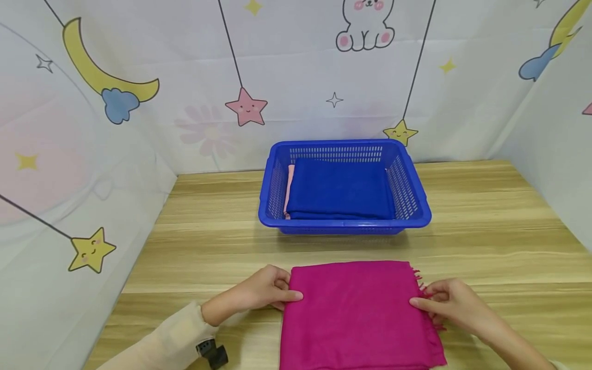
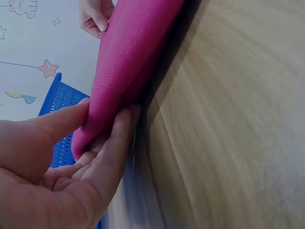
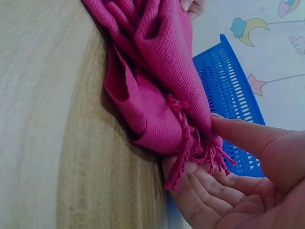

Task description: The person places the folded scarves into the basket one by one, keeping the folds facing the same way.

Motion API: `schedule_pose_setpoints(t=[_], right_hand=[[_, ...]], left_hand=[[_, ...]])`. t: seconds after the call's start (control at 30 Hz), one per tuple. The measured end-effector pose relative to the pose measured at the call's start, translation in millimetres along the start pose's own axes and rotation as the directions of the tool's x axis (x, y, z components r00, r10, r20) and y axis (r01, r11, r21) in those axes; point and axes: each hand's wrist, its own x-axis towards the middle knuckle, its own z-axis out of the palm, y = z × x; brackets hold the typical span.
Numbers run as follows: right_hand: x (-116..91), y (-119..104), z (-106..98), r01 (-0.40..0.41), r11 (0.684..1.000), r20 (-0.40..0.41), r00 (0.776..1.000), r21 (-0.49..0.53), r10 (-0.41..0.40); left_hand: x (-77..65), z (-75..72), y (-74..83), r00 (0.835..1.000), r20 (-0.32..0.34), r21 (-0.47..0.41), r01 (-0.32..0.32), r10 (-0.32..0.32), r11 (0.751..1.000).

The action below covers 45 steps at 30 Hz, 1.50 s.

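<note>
On the near bench [image 1: 485, 246] | left hand [image 1: 259, 294], right hand [image 1: 455, 303] both pinching folded magenta scarf [image 1: 356, 313] | lift evenly, keep edges level, fringe tucked

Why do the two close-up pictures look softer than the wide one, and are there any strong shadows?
Head view: even, soft light, sharp throughout, only a faint shadow under the blue basket. Left wrist view: the left hand is so near that it blurs, and the table smears along its lower edge. Right wrist view: the pink scarf is crisp and casts a dark shadow beneath its fold; the right hand is slightly soft.
</note>
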Motion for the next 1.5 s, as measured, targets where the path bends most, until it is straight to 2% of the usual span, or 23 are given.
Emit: schedule_pose_setpoints(t=[0.2,0.47,0.73,0.93,1.1,1.27,1.5], right_hand=[[0.2,1.2,1.4,-0.020,0.999,0.000,1.000,0.031,0.020],[-1.4,1.5,2.7,-0.054,0.998,0.001,0.999,0.040,0.054],[-2.5,4.4,2.9,-0.051,0.998,0.012,0.999,0.027,0.050],[-3.2,6.9,2.8,-0.052,0.995,0.042,0.998,0.089,0.048],[-2.2,9.0,1.7,-0.040,0.989,0.066,0.997,0.140,0.031],[-2.1,11.8,0.0,0.008,0.984,0.086,0.996,0.176,-0.024],[-3.6,13.0,-3.3,0.039,0.959,0.127,0.989,0.280,-0.077]], left_hand=[[-0.9,1.7,-1.1,0.998,0.057,-0.093,0.030,-0.025,0.995],[-2.2,4.7,-4.7,0.998,0.054,-0.110,0.028,-0.022,0.994],[-0.7,5.5,-5.0,0.998,0.050,-0.105,0.030,-0.025,0.994],[-0.5,5.4,-4.1,0.998,0.052,-0.102,0.027,-0.022,0.994],[-0.3,5.6,-4.5,0.999,0.048,-0.106,0.026,-0.021,0.994],[-1.2,5.8,-4.5,0.999,0.041,-0.113,0.026,-0.021,0.993],[-2.5,3.2,-4.0,0.999,0.051,-0.121,0.017,-0.011,0.992]])
